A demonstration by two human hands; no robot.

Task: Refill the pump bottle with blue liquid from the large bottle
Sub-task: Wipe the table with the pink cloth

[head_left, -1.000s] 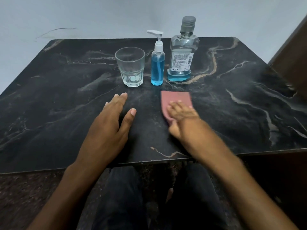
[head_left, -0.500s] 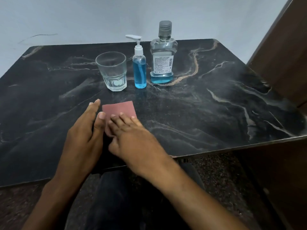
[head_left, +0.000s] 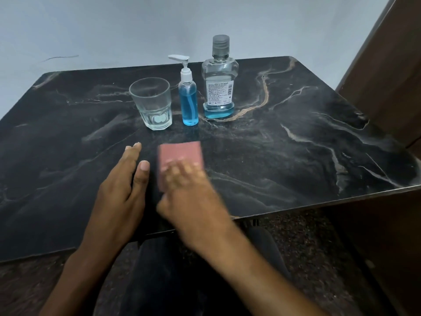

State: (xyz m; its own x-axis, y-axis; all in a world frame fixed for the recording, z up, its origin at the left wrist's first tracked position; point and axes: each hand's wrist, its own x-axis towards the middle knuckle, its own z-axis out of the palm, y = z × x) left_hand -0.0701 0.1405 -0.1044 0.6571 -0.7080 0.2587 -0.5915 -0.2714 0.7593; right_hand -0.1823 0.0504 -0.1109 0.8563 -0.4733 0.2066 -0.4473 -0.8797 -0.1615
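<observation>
A small pump bottle (head_left: 188, 103) with a white pump head stands near the back of the table, nearly full of blue liquid. Just right of it stands the large clear bottle (head_left: 219, 83) with a grey cap and a white label; only a shallow layer of blue liquid sits at its bottom. My left hand (head_left: 123, 190) rests flat on the table with its fingers straight. My right hand (head_left: 189, 190), blurred by motion, presses its straight fingers on a pink cloth (head_left: 181, 152) lying on the table in front of the bottles.
An empty clear glass (head_left: 152, 103) stands left of the pump bottle. The black marble table (head_left: 296, 144) ends at a near edge above my dark trousers. A brown wooden panel (head_left: 391, 76) rises at the right, a pale wall behind.
My right hand slid the pink cloth leftward toward my left hand, then back a little to the right. My left hand stayed flat. The bottles and glass did not move.
</observation>
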